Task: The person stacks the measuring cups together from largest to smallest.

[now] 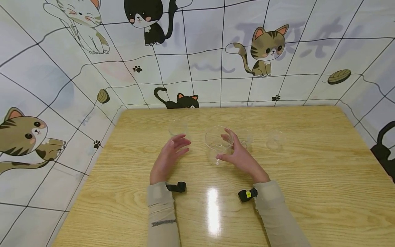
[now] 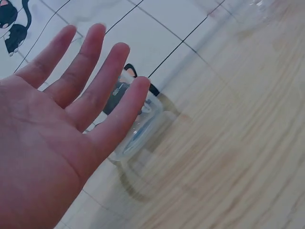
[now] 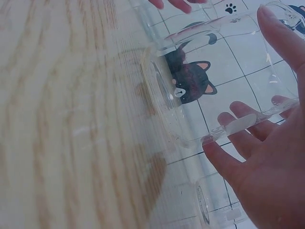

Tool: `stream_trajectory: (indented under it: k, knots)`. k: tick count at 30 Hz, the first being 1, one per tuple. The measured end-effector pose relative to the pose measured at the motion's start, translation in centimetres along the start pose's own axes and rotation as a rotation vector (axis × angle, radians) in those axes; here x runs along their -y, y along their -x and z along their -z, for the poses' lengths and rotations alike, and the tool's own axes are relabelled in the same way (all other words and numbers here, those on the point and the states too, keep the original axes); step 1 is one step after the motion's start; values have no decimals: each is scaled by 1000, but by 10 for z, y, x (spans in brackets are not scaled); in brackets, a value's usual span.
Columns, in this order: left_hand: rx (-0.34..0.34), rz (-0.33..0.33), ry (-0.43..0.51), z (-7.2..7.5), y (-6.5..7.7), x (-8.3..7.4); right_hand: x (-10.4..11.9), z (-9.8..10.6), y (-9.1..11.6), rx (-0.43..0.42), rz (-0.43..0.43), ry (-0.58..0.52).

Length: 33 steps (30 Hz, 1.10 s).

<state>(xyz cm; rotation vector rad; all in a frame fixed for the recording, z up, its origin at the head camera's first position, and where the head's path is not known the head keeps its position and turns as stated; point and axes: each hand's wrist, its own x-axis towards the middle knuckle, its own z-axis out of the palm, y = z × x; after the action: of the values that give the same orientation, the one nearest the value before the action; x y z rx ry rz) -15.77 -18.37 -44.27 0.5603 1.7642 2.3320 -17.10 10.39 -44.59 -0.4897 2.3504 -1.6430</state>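
Note:
My right hand [image 1: 243,156] grips a large clear glass cup [image 1: 213,145], thumb on its near side and fingers around the far side. In the right wrist view the cup [image 3: 228,62] is seen side-on, its thick base close over the wooden surface. My left hand [image 1: 170,157] is held to the left of that cup with its fingers apart and nothing in them. Just behind the left hand stands another clear glass [image 1: 177,127], partly covered by the fingers [image 2: 121,112] in the left wrist view.
A smaller clear glass [image 1: 247,139] stands behind my right hand, and one more clear glass [image 1: 275,140] stands farther right. All are on a wooden table [image 1: 308,192]. A white cloth wall [image 1: 210,41] with printed cats and grid lines borders the table's back and sides.

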Motion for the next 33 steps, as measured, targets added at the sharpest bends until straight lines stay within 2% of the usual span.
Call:
stream_trajectory:
  k: [6,11,15,19,22,25,33]
  knots:
    - [-155,-49,18,12,-2,10,-1,1,1,-4,4,-5]
    - [-280,-48,33,13,-4,10,-3,2,1,-5,12,-2]
    - [-416,-50,21,14,-5,10,-3,3,1,-5,12,1]
    - [-568,-61,-17,15,-8,11,-3,4,2,-6,13,1]
    - [-643,-69,-75,16,-10,12,-3,4,2,-4,13,3]
    - [-649,-77,-99,16,-10,12,-2,5,2,-3,11,3]
    - [-559,-31,-133,8,-9,1,1,1,2,0,10,-1]
